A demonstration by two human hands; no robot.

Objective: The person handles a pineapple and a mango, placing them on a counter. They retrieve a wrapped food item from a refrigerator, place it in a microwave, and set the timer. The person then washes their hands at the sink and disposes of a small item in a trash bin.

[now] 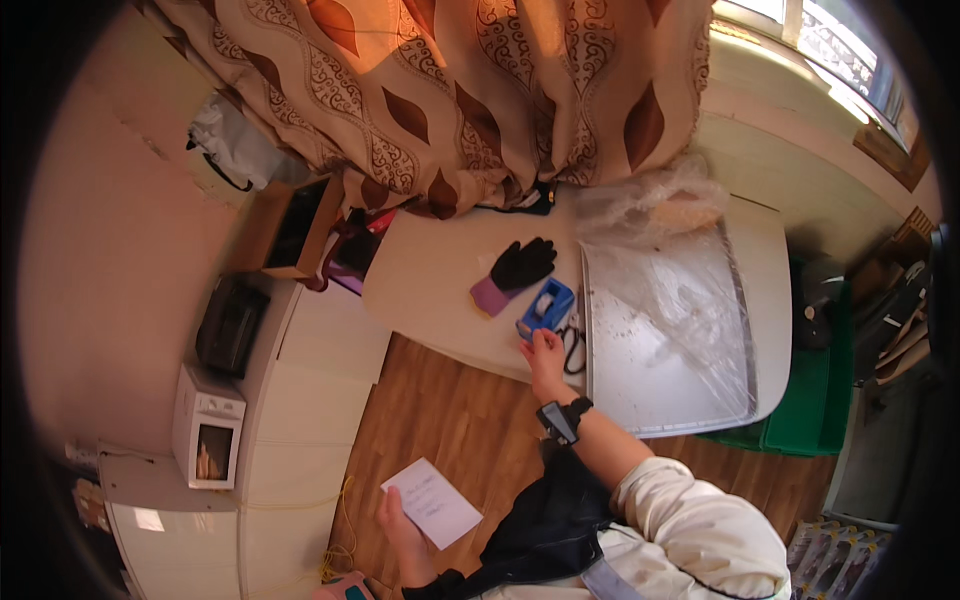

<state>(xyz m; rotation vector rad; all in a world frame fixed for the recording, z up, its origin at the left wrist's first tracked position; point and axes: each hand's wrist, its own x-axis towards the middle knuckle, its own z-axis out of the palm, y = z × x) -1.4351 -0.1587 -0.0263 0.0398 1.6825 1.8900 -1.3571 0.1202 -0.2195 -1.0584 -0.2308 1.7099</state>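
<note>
My left hand (402, 529) grips a white sheet of paper (433, 504) by its left edge, above the wood floor. Lines of handwriting run across the sheet. At the front edge of a blue tape dispenser (546, 306), my right hand (546, 358) has its thumb and fingers drawn close together. Whether a strip of tape is between them is too small to tell. A roll of tape sits in the dispenser. Black-handled scissors (574, 352) lie just right of it, partly hidden. Behind the dispenser rests a black and purple work glove (514, 274).
The white table (435, 300) carries a large metal tray (637, 375) partly under clear plastic film (675, 285). A patterned curtain (480, 90) hangs over its far edge. White cabinets (315, 397) hold a small white appliance (210, 431). Green crates (814, 397) stand right; a yellow cord (341, 547) lies on the floor.
</note>
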